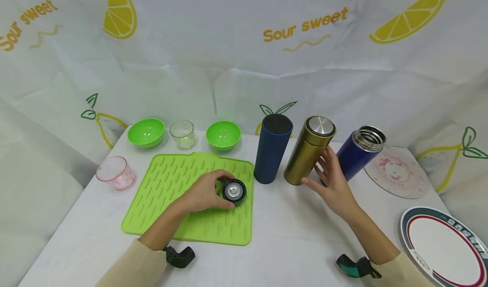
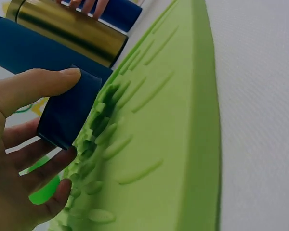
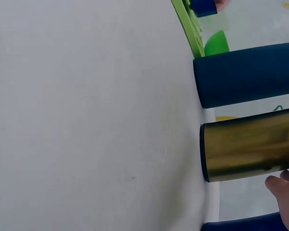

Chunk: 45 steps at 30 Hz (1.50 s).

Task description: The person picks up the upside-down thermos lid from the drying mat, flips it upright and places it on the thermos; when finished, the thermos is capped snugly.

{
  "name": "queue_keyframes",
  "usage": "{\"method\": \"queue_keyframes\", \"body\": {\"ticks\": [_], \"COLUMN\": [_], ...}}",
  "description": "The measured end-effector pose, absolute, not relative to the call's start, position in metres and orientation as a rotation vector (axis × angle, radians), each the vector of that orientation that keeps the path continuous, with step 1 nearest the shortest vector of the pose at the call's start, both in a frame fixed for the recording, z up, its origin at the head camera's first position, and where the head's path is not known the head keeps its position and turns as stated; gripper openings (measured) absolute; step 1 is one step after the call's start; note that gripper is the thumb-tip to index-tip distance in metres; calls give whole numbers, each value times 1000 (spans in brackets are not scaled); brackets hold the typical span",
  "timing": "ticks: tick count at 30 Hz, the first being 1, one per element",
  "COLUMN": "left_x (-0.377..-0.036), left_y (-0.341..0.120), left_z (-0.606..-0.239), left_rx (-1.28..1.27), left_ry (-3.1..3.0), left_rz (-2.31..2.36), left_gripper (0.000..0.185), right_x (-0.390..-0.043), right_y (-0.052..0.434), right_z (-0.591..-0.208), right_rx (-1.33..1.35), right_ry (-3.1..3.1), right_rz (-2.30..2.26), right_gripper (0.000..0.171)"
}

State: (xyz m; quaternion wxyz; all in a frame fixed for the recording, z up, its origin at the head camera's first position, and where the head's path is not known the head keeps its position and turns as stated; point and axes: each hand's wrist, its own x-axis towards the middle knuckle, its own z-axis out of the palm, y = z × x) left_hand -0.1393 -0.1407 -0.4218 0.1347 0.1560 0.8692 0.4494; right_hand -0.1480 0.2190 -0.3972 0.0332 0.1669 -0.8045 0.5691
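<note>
While left hand (image 1: pixel 206 191) grips dark lid (image 1: pixel 234 191) on green mat (image 1: pixel 167 202), right hand (image 1: pixel 332 181) open beside gold flask (image 1: pixel 309 150)

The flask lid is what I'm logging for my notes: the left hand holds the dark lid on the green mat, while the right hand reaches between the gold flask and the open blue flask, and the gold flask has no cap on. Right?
Not quite. The gold flask does have its silver cap on, as the head view shows; the uncapped one is the open blue flask. The rest holds: the left hand holds the dark lid on the green mat, and the right hand reaches between the two flasks.
</note>
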Motion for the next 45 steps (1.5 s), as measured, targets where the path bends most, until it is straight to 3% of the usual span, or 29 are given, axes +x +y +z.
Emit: {"method": "queue_keyframes", "body": {"ticks": [4,12,24,31,34,41,45], "left_x": [-137,-127,-121,-121,-122,-126,-127], "left_y": [-140,-121,-83,-71,-71,-72,-71], "left_z": [-411,-385,-353,-354,-354,-352,-351], "left_rx": [424,620,848,950,910,595,554], "left_ry": [2497,2533,2641,2627,2542,2403,2401], "left_rz": [1389,1482,1618,1602,1650,1750,1772], "left_gripper": [69,68,67,68,67,43,42], "right_x": [-134,-115,-116,-115,-117,-120,-118], "right_y": [220,209,175,172,173,176,177], "right_z": [-395,-384,-379,-378,-380,-380,-380], "right_rx": [531,764,972,996,1026,1039,1015], "right_ry": [-2287,-1920,-2279,-2255,-2203,-2157,-2163], "right_rz": [1703,1769,1875,1961,1955,1916,1914], "right_gripper": [94,49,51,39,39,40,32]}}
